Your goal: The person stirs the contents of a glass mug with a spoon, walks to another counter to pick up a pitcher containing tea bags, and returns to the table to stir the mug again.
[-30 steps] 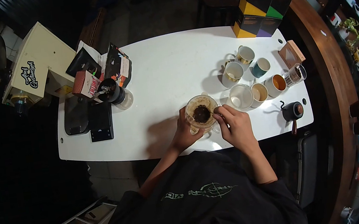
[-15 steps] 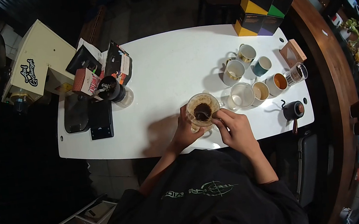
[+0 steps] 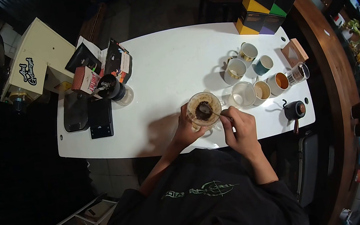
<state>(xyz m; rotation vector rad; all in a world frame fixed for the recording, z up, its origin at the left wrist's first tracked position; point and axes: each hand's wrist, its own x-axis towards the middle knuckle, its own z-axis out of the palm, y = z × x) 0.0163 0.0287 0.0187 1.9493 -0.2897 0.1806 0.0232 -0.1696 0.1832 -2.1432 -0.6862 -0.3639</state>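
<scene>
While the left hand [image 3: 187, 131] wrapped its fingers round the coffee dripper [image 3: 193, 105] near frame centre, the right hand [image 3: 242, 127] pinched a spoon [image 3: 206, 108] in its fingers, over dark grounds [image 3: 200, 115].

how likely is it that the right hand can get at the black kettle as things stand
Probably yes: bare white tabletop lies between the right hand and the black kettle, with the cups farther back. The hand holds a spoon, though, which it would likely release first.

Dark edges surround the bright, fisheye-curved table [image 3: 160, 69].
</scene>
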